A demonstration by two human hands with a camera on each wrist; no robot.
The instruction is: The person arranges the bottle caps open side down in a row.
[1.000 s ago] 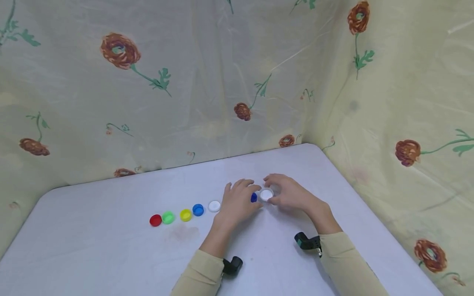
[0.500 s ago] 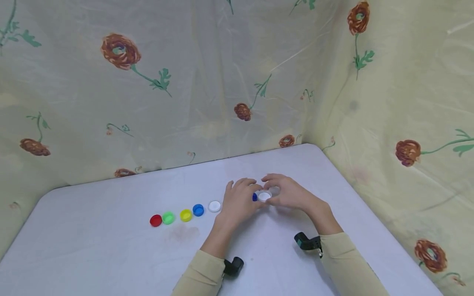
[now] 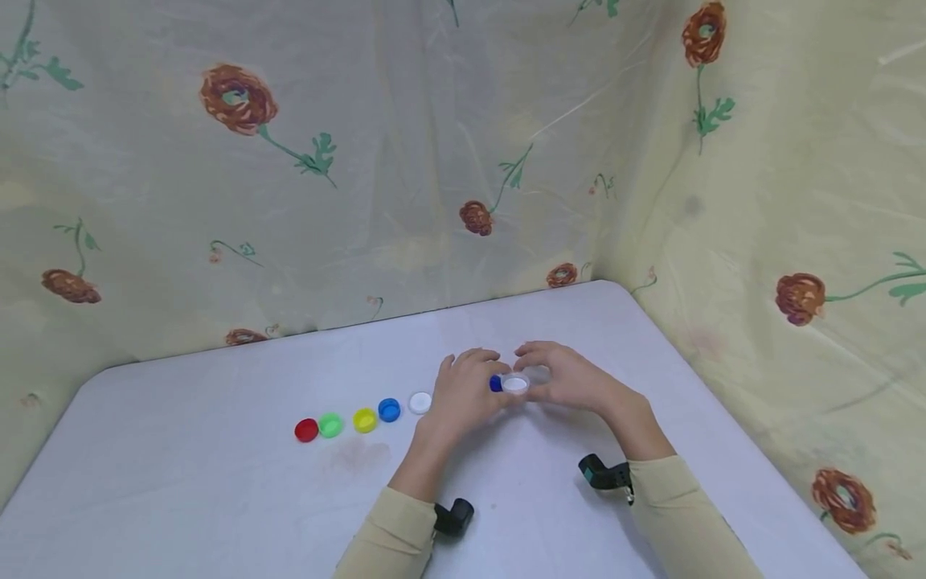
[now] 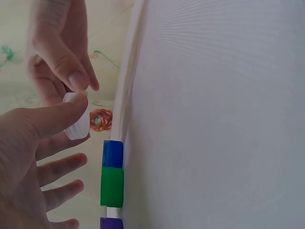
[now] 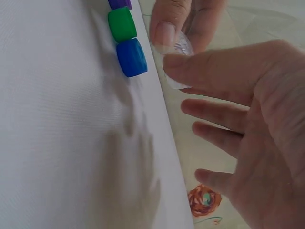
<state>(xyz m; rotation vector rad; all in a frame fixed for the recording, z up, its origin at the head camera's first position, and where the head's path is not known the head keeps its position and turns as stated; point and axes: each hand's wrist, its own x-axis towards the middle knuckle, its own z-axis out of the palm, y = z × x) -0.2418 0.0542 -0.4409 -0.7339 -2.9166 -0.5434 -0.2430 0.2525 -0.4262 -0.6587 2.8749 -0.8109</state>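
Compared with a second ago, the translucent cap (image 3: 515, 384) is sitting slightly farther to the left, and in the head view its edge is now meeting the dark blue cap (image 3: 495, 383), where a gap was showing between them. The hands are keeping nearly the same places, and the row of coloured caps is staying put.

The left hand (image 3: 466, 394) is pinching the translucent cap between thumb and index finger, while its other fingers are spreading apart, nearly straight. The right hand (image 3: 571, 378) is pinching the same cap from the opposite side, its thumb lying close to the left thumb and its remaining fingers fanning loosely.

The translucent cap is resting between the two sets of fingertips, raised off the table (image 3: 217, 482). Near it, the dark blue cap is standing on the table beside a green cap (image 4: 112, 187), with a purple cap (image 4: 111, 223) following. To the left of the left hand, red (image 3: 307, 430), light green (image 3: 330, 425), yellow (image 3: 365, 420), light blue (image 3: 389, 410) and white (image 3: 419, 403) caps are lying in a line.
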